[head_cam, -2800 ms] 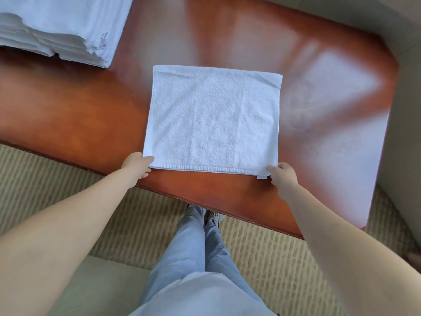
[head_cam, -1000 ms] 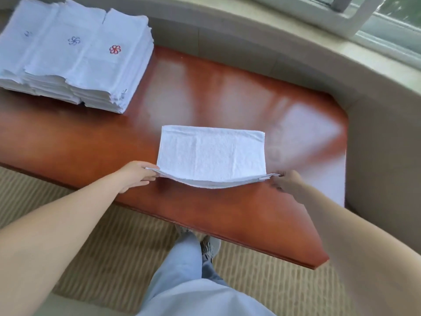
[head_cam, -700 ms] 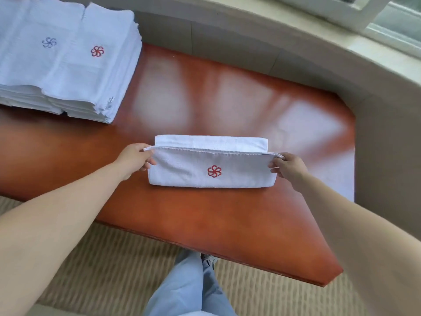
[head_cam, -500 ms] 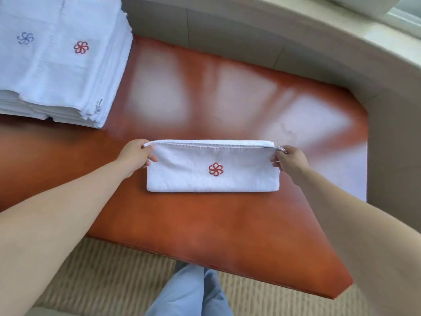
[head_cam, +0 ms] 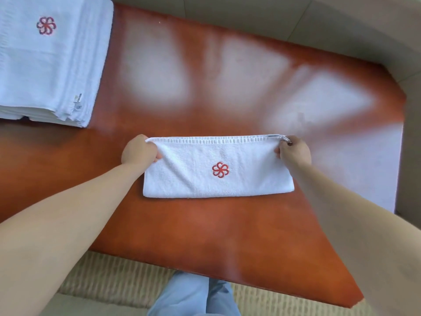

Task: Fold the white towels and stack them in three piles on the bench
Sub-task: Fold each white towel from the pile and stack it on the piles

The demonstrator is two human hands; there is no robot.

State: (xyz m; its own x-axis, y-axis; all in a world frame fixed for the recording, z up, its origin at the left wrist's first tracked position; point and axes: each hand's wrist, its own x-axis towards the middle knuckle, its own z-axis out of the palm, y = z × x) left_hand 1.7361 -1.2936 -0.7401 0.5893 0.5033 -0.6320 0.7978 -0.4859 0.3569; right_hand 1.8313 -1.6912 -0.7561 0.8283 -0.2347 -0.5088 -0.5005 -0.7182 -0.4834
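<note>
— What's over on the left from where you stand?

— A stack of folded towels [head_cam: 52, 62] sits at the far-left corner of the bench [head_cam: 205, 229], running out of sight past the left and top. The top one carries a red flower mark, and small tags show at the stack's near-right corner. Bare glossy wood lies between that stack and the person's left hand [head_cam: 139, 151], so the two are well apart.

— And the hand itself?

— Its fingers are curled round the far-left corner of the towel [head_cam: 250, 176], pinching the hemmed edge. The towel lies folded in half, a long strip across the middle of the bench, fold toward the person, hem away, with a red flower emblem [head_cam: 220, 169] about centre.

— Any room around it?

— A broad stretch of shiny wood beyond the hem, up to the beige ledge [head_cam: 262, 19]. In front, a band of bare wood runs to the bench's near edge, which slants away to the right.

— The right side?

— The right hand [head_cam: 293, 151] grips the far-right corner of the hem, fingers closed on it. Past it there is open wood, then the bench's cut corner against the beige wall. Below the near edge I see striped carpet [head_cam: 118, 277] and light blue trousers [head_cam: 193, 295].
</note>
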